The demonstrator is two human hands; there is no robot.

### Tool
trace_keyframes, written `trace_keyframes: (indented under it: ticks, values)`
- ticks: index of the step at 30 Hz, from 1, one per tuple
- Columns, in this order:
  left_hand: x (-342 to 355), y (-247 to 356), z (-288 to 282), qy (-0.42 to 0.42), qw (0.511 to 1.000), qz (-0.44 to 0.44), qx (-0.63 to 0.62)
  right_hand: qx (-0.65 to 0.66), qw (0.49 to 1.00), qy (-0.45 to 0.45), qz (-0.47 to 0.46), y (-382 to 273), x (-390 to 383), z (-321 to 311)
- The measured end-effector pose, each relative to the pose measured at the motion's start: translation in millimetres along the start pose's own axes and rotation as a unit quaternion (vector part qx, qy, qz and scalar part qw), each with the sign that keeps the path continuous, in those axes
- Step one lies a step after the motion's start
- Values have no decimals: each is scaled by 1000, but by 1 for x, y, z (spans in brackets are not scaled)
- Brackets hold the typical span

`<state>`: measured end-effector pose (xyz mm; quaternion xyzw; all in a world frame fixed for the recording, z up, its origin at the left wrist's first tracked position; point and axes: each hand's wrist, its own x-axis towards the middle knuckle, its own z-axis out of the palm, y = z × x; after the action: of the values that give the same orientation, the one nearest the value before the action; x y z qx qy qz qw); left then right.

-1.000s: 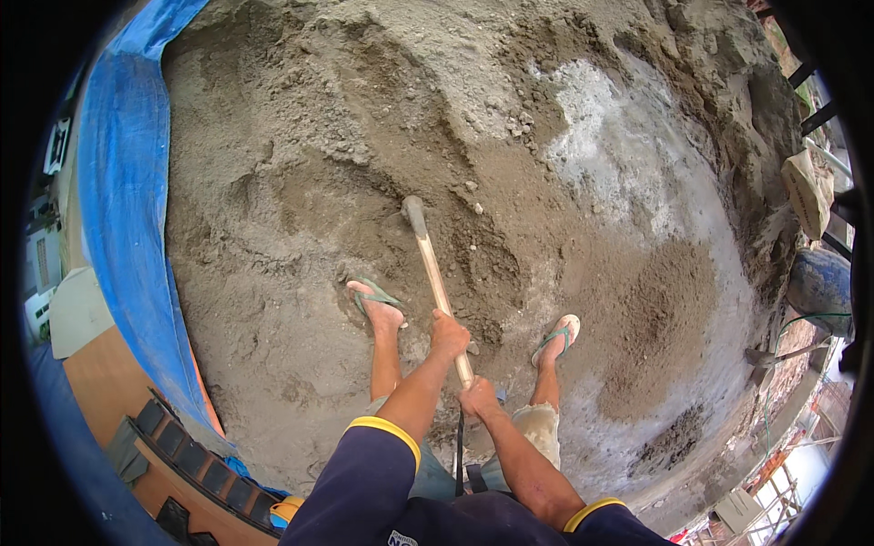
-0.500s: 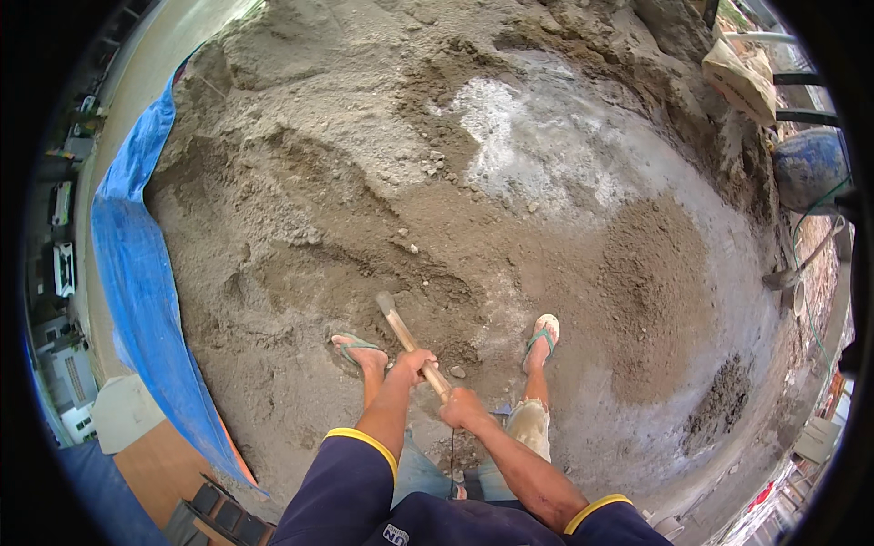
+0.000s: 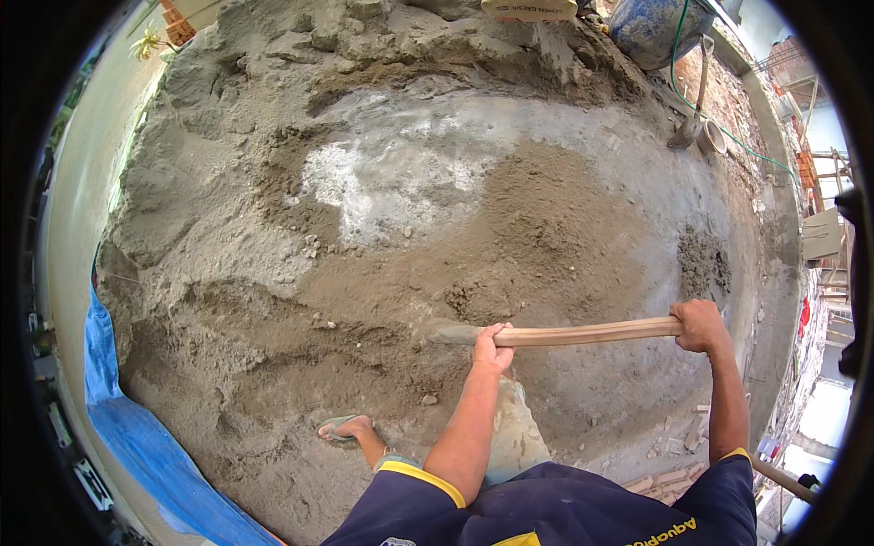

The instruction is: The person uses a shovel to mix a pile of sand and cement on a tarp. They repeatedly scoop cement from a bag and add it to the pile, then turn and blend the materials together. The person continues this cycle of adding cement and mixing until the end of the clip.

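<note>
A long, slightly bowed wooden tool handle point(image 3: 592, 335) lies nearly level across the view in front of me. My left hand point(image 3: 493, 348) is closed round it close to its grey, mortar-coated end point(image 3: 453, 336). At the opposite end, my right hand point(image 3: 699, 326) grips the wood, set well apart from the left. Whether the tool is a hoe or a shovel I cannot tell, as no blade shows clearly. Under and beyond it spreads a mound of damp brown sand point(image 3: 555, 218), beside a patch of whitish powder point(image 3: 350, 187).
A blue tarp point(image 3: 146, 446) edges the sand at left. Far off are a paper sack point(image 3: 530, 9), a blue drum point(image 3: 657, 32), a second long-handled tool point(image 3: 699, 105) and a green hose point(image 3: 728, 135). My sandalled foot point(image 3: 344, 428) stands on the sand. A low concrete edge point(image 3: 781, 255) curves along the right.
My view and body have turned to the right. The handle has swung from slanting to nearly level, and my right hand has moved far out to the right, away from the left.
</note>
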<state>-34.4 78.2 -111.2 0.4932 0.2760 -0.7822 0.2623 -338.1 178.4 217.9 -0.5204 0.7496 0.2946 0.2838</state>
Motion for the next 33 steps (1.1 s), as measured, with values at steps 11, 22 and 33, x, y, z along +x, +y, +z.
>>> trace_keyframes:
  ticks: [11,22,33]
  values:
    - [-149,317,-146,212,896,367,133,191,938,-151,-247,-365,49,184]
    - [-128,490,-337,406,717,548,145,206,903,-149,-346,-725,163,258]
    - [-31,250,-397,317,925,180,107,73,961,-219,-151,-531,57,326]
